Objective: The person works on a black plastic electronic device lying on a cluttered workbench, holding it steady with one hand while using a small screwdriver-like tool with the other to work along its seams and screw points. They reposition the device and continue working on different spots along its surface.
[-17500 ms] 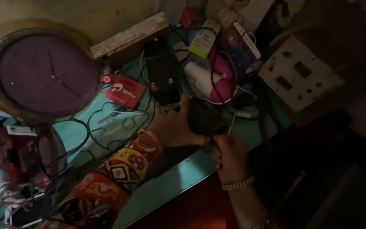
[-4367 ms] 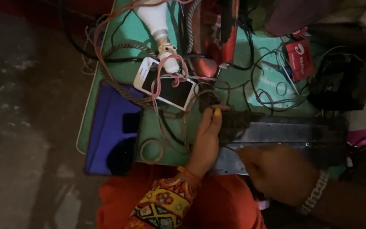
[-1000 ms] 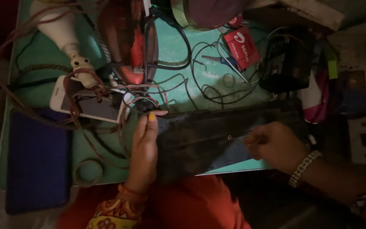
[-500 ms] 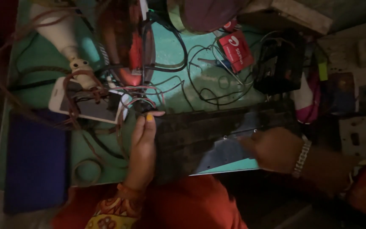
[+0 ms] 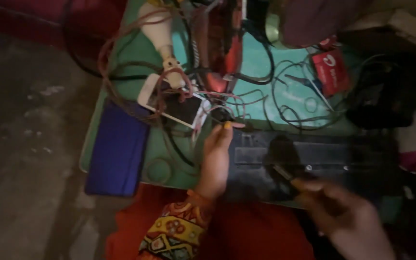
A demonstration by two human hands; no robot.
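Two hands work here: the left hand (image 5: 216,159) rests on the end of one long dark panel (image 5: 309,163), and the right hand (image 5: 347,219) hovers over its near edge. Beyond the panel lie one white phone (image 5: 174,103), one white bulb (image 5: 160,33) and one red packet (image 5: 331,72). Left of the panel sits one blue case (image 5: 117,147). The tangled wires (image 5: 285,103) are too many to count.

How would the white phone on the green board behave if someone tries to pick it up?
The white phone looks flat and stiff, so it probably would not bend. Reddish cables loop over it, so it would likely snag and drag them. Its glass face may be fragile.
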